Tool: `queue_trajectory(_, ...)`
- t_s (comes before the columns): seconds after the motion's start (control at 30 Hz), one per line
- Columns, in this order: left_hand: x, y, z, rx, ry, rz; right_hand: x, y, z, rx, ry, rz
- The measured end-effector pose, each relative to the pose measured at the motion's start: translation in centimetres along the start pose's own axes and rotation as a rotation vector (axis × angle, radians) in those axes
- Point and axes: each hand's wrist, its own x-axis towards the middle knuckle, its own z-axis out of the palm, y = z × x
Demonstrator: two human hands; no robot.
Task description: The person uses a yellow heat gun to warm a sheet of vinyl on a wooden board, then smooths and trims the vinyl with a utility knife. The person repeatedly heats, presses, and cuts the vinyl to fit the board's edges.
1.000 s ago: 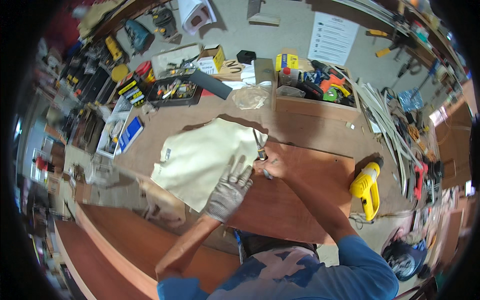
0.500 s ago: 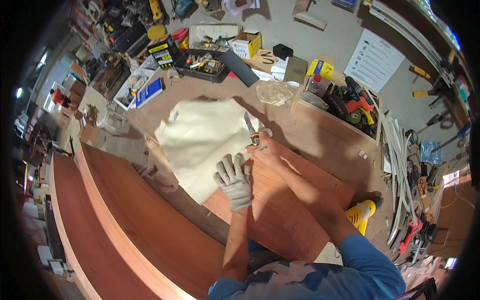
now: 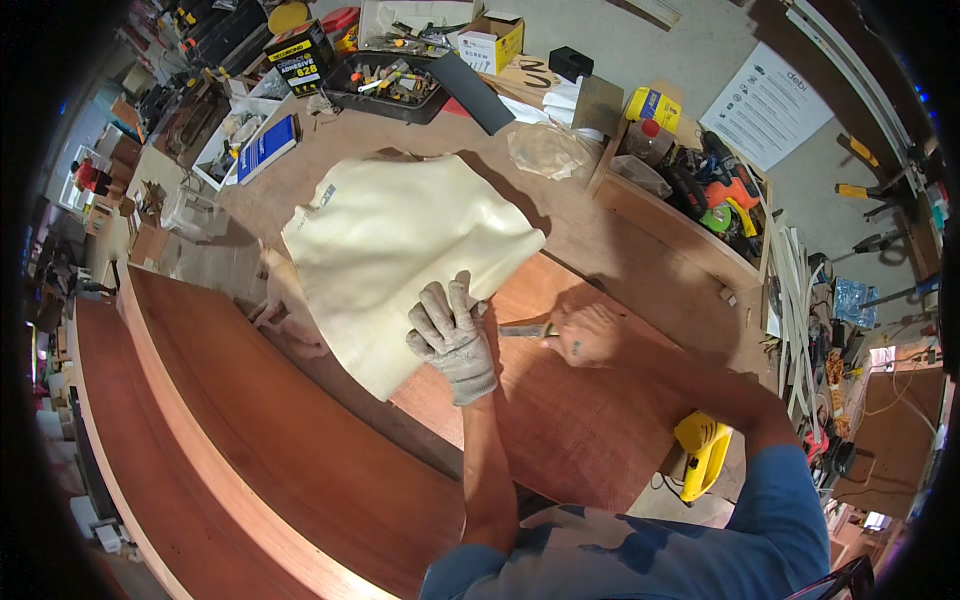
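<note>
here — left hand (image 3: 452, 342) over one sheet (image 3: 410, 225), right hand (image 3: 588, 335) holding one blade (image 3: 522, 330)

The gloved left hand (image 3: 452, 340) was spread, palm down; the bare right hand (image 3: 587, 335) was curled tight.

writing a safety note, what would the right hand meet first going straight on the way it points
The right hand points its bladed tool leftward, so the gloved left hand would probably come first, though their relative heights are unclear.
</note>
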Motion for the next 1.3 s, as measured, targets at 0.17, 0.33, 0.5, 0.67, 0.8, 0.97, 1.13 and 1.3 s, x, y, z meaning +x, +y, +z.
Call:
queue_trajectory(0.17,0.3,0.2,0.1,-0.082,-0.312,-0.055,5.6,-3.8,0.0,-0.113,-0.048,-0.199)
queue_trajectory(0.33,0.3,0.3,0.3,-0.076,-0.075,-0.016,6.3,-3.5,0.8,-0.148,0.019,-0.204)
queue_trajectory(0.5,-1.2,-0.1,1.3,-0.060,-0.033,-0.015,5.2,0.2,0.5,-0.084,0.230,-0.053)
queue_trajectory(0.67,-2.4,-0.1,2.8,0.115,0.026,0.019,4.9,4.5,-2.3,-0.115,0.288,0.180)
queue_trajectory(0.8,-2.3,-0.9,3.7,0.108,-0.010,-0.034,3.1,11.0,-4.7,-0.087,0.439,0.185)
queue_trajectory(0.97,-1.7,-0.3,3.9,0.162,0.054,-0.012,0.2,10.9,-0.3,0.254,0.114,0.240)
queue_trajectory(1.13,-1.5,-1.5,4.4,0.167,0.083,-0.003,-0.2,2.7,0.4,-0.023,0.216,-0.274)
queue_trajectory(1.3,-1.8,-1.0,4.3,0.061,-0.007,-0.028,4.7,-2.9,1.1,0.072,-0.172,-0.067)
